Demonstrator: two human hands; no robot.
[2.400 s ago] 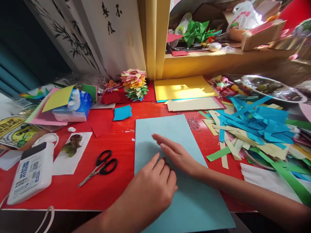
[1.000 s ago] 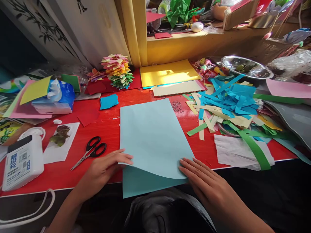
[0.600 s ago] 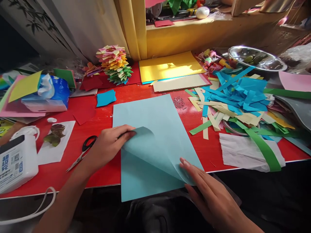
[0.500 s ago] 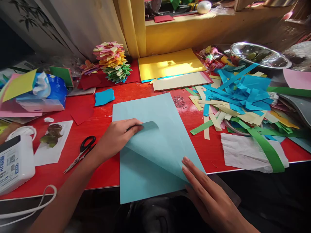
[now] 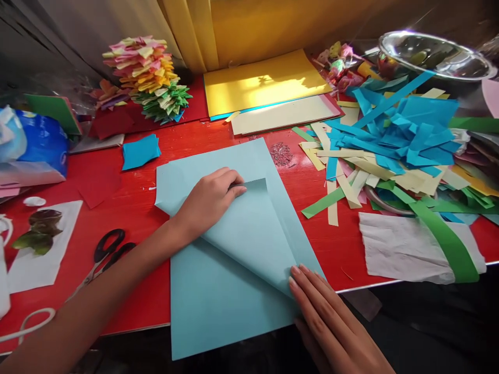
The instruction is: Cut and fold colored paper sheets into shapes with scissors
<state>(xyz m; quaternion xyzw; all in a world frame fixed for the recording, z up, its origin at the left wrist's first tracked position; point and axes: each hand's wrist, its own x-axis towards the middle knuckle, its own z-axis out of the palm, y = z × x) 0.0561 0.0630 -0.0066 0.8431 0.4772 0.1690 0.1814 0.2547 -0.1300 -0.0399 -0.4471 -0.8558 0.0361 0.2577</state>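
Observation:
A large light blue sheet of paper (image 5: 241,218) lies over more light blue paper (image 5: 218,311) at the front of the red table. Its near left corner is lifted and folded diagonally up toward the far right edge. My left hand (image 5: 212,200) pinches the turned-over corner between thumb and fingers. Along the right edge, my right hand (image 5: 325,306) has its fingers stretched out, fingertips resting on the paper near the lower end of the fold; its thumb is under the edge. The fold is rounded, not creased flat.
Black-handled scissors (image 5: 107,252) lie left, partly behind my forearm. A blue stack of squares (image 5: 141,151) and a layered paper tower (image 5: 150,78) stand farther back. Yellow paper (image 5: 265,85) lies at the back. Coloured strips (image 5: 390,140) and a metal bowl (image 5: 436,54) fill the right.
My left hand has carried the paper corner farther right and away, so the folded flap is larger. My right hand stays at the right edge. The view has shifted slightly.

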